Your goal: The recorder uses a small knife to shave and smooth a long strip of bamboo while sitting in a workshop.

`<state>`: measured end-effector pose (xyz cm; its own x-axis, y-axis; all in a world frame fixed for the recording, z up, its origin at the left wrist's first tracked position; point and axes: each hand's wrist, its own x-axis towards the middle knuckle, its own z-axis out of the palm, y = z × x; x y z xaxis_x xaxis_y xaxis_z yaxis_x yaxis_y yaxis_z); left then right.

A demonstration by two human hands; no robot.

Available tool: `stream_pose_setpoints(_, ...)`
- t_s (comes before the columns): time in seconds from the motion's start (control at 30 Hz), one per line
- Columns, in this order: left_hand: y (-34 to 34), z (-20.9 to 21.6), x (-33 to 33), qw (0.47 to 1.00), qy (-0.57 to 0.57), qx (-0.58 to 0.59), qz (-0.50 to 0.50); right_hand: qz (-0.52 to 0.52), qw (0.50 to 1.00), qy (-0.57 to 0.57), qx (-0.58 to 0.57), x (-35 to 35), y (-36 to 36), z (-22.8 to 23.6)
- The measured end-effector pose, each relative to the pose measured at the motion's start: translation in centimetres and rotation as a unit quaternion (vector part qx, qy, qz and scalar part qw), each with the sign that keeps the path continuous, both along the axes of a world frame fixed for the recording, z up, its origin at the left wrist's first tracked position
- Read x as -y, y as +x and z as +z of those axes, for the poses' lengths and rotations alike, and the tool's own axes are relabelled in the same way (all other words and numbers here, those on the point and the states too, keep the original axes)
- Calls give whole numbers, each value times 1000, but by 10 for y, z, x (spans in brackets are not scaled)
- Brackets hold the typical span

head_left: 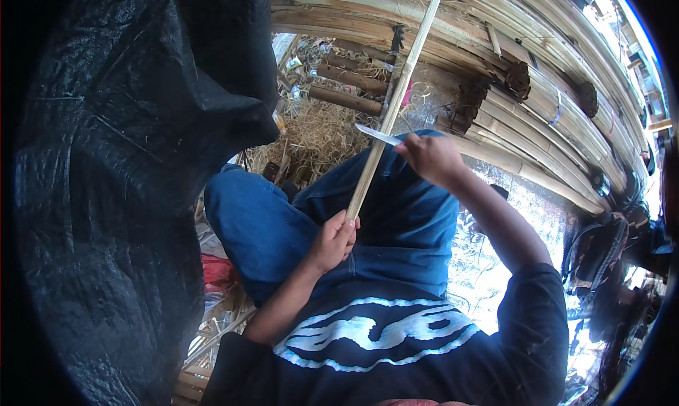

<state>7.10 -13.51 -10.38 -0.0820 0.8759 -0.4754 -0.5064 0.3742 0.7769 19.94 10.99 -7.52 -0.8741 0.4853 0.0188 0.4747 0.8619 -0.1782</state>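
Note:
My left hand [335,242] is closed round the near end of a long, pale bamboo strip [406,77]. The strip slants up and away over my lap, past the top edge of the view. In my right hand [432,158] is a knife [378,134], its handle hidden by my fingers. Its bright blade points left and lies across the strip, above my thigh in blue jeans [407,204]. Whether the edge bites into the bamboo I cannot tell.
Bundled bamboo strips [552,126] lie at the far right. Short brown bamboo pieces [350,80] and a heap of shavings [311,134] cover the floor ahead. A black plastic sheet [134,172] hangs along my left. Further right lies a dark bag-like thing [601,247].

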Motion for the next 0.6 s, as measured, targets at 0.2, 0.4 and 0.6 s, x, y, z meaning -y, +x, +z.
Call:
stream_pose_setpoints(0.2, 2, -1, 3, 1000, 0, -3, 1, -20, 999, 0, 42, 3, -1, 4)
stream_pose_setpoints(0.4, 2, 1, 3, 1000, -1, 9, 3, -12, 999, -8, 31, 3, -3, 8)
stream_pose_setpoints(0.6, 5, 2, 3, 1000, -7, 4, 5, -14, 999, 9, 40, -2, -2, 1)
